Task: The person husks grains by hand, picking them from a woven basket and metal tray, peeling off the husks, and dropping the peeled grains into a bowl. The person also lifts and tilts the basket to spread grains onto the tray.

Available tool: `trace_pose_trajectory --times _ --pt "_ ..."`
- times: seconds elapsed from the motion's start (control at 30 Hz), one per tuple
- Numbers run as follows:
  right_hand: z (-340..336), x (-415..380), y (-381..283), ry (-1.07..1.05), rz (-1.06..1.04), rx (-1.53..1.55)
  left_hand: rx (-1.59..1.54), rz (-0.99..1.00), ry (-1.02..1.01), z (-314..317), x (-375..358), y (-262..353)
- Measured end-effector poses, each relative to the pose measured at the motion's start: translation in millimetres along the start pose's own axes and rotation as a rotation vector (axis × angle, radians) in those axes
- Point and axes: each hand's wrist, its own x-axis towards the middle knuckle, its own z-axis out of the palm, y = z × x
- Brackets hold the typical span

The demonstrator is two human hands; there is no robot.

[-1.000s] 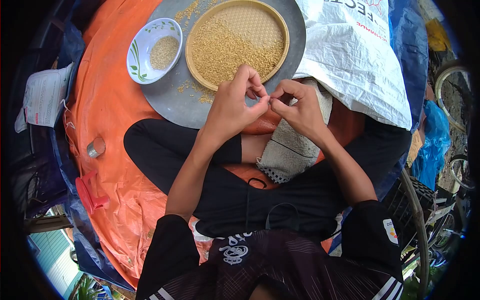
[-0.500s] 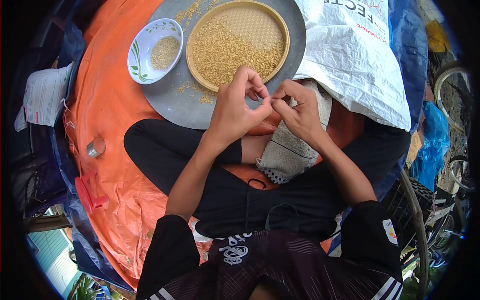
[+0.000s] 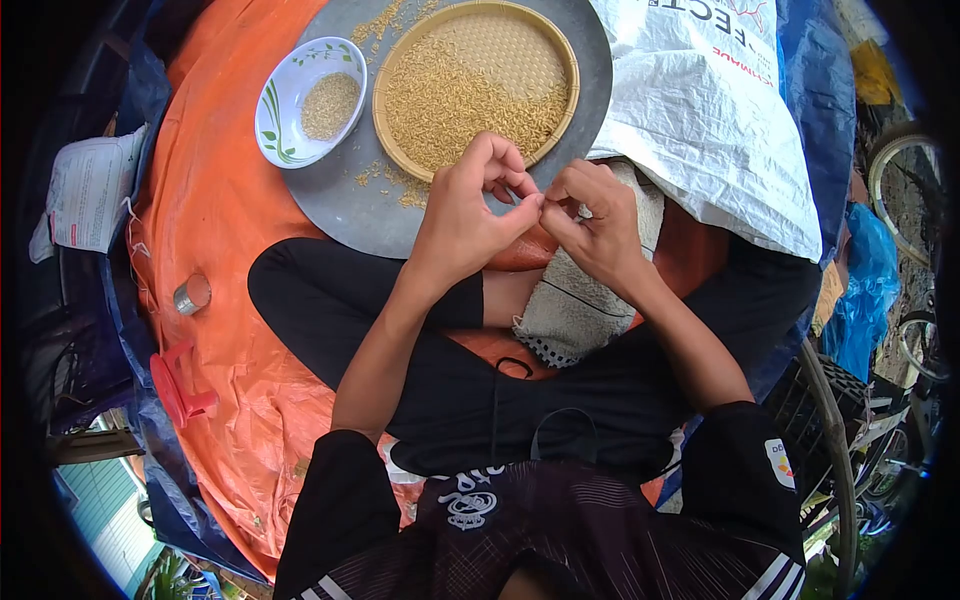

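Note:
My left hand [image 3: 465, 220] and my right hand [image 3: 605, 230] meet at the fingertips, both pinched. Anything between the fingertips is too small to make out. Just beyond them sits a round woven tray [image 3: 571, 85], partly covered with golden unhusked grains [image 3: 440, 105]. To its left a white bowl with green leaf patterns [image 3: 280, 100] holds a small heap of paler grains [image 3: 330, 105]. Both stand on a round grey tray [image 3: 345, 215], where some loose grains lie scattered. Below my right hand a grey cloth [image 3: 580, 305] lies over my leg.
A white printed sack [image 3: 700, 150] lies at the right. On the orange tarp [image 3: 250, 400] to the left are a small metal can [image 3: 190, 296] and a red plastic object [image 3: 180, 385]. Bicycle wheels [image 3: 895, 190] show at the far right edge.
The fingers of my right hand have curled and shifted slightly, still touching my left fingertips. My left hand stays almost still, and the trays and bowl have not moved.

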Motion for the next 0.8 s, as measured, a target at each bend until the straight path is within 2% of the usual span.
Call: trace_pose_trajectory --times 0.13,0.3,0.4,0.5,0.6,0.73,0.8 --pt "2 0 -3 0.032 -0.034 -0.072 -0.02 -0.026 0.008 0 1 -5" --pt "3 1 -3 0.077 0.055 -0.026 -0.09 -0.023 0.031 -4 2 -6" --pt "3 1 -3 0.03 0.053 -0.011 -0.133 0.008 0.114 -12 6 -13" --pt "1 -1 -3 -0.056 0.005 -0.059 -0.101 0.025 0.269 -45 12 -19" --pt "4 -4 -6 -0.107 -0.014 -0.075 0.166 0.105 0.537 -94 15 -30" --pt "18 -1 -8 -0.114 -0.154 -0.165 0.218 0.083 0.835 -144 25 -56" --pt "27 -2 -8 -0.147 -0.138 -0.166 0.232 0.079 0.95 -159 33 -74"
